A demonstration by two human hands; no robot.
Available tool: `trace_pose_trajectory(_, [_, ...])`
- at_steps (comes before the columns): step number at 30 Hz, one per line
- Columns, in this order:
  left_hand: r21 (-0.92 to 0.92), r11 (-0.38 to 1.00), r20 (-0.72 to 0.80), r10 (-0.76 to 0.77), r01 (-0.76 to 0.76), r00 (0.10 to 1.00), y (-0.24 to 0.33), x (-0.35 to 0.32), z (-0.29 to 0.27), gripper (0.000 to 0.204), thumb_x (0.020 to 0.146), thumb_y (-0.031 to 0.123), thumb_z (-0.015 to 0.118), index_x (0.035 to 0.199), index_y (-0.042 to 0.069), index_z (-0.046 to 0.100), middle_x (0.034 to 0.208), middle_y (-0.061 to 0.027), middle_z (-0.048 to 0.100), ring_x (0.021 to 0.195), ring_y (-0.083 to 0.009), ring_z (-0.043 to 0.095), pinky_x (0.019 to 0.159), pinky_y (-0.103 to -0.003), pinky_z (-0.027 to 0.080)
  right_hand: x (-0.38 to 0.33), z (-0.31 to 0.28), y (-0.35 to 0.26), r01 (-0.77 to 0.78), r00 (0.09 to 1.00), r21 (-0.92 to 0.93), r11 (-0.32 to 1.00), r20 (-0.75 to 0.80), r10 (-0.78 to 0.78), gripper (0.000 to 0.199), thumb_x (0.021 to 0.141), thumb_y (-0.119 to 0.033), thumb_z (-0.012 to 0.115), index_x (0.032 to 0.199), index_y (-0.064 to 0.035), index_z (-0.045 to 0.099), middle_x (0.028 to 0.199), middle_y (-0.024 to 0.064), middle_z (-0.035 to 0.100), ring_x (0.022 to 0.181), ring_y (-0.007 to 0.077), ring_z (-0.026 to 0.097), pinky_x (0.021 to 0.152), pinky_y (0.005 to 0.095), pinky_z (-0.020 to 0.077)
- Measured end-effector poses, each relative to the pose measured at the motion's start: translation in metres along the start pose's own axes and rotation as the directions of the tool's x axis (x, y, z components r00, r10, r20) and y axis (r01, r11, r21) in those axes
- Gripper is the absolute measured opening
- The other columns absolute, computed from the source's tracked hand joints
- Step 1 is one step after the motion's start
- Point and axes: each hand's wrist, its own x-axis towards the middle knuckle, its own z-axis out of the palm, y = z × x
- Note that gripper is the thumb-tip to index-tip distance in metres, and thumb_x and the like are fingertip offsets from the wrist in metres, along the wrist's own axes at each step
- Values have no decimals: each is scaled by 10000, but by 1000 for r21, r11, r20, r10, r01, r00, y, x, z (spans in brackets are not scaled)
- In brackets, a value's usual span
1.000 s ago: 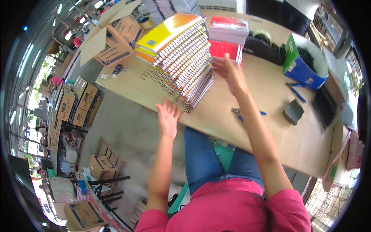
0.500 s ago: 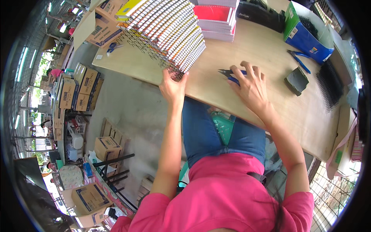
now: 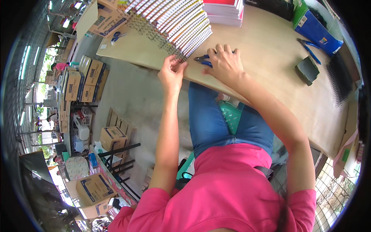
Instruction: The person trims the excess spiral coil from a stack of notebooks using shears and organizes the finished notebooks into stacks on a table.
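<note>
Right hand (image 3: 226, 63) now flat over blue-handled pliers (image 3: 203, 60), fingers spread

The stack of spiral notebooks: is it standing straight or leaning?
Leaning. The stack of spiral notebooks fans out stepwise toward the table edge, where the left hand touches its lowest corner; the right hand covers blue-handled pliers.

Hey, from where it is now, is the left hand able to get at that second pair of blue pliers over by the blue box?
Probably not without a big stretch. The left hand is at the notebook stack, while those blue pliers lie far across the table, beyond the right hand, which rests on another blue-handled tool.
</note>
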Motion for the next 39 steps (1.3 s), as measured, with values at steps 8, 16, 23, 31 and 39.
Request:
trace_pose_trajectory(8, [45, 992, -54, 119, -117, 991, -10, -2, 4, 306, 821, 79, 778, 1070, -29, 636, 929, -114, 740, 815, -127, 679, 751, -275, 535, 14, 14, -23, -70, 997, -125, 990, 20, 73, 623, 834, -545, 674, 1207, -50, 605, 1191, 130, 594, 1166, 299, 527, 896, 582, 432])
trace_pose_trajectory(16, [96, 982, -133, 174, -162, 976, -17, -3, 9, 309, 807, 130, 787, 1047, -9, 650, 913, -103, 741, 784, -149, 690, 741, -288, 536, 16, 18, -35, -101, 995, -119, 988, 15, 103, 601, 829, -551, 676, 1155, -47, 643, 1133, 134, 627, 1086, 316, 584, 820, 554, 476])
trace_pose_trajectory(23, [144, 970, -155, 216, -195, 964, -15, -5, 10, 322, 784, 155, 805, 1025, 5, 651, 892, -109, 737, 758, -162, 685, 718, -304, 534, 18, 18, -43, -146, 986, -145, 979, 62, 156, 581, 822, -546, 691, 1121, -49, 669, 1082, 154, 635, 1037, 342, 609, 789, 549, 489])
trace_pose_trajectory(31, [156, 964, -146, 239, -217, 960, -15, -6, 10, 354, 773, 170, 818, 1040, 14, 646, 894, -121, 734, 758, -181, 680, 705, -318, 532, 17, 22, -43, -122, 992, -165, 979, -2, 124, 575, 846, -577, 644, 1069, -47, 679, 1059, 153, 656, 1007, 353, 638, 751, 536, 517])
trace_pose_trajectory(39, [136, 972, -179, 213, -190, 961, -19, -3, 10, 344, 767, 142, 824, 1035, 18, 648, 860, -104, 735, 736, -169, 684, 695, -303, 534, 13, 15, -40, -100, 990, -15, 995, 99, 101, 590, 862, -570, 634, 1040, -8, 669, 1031, 159, 664, 971, 355, 657, 722, 497, 547])
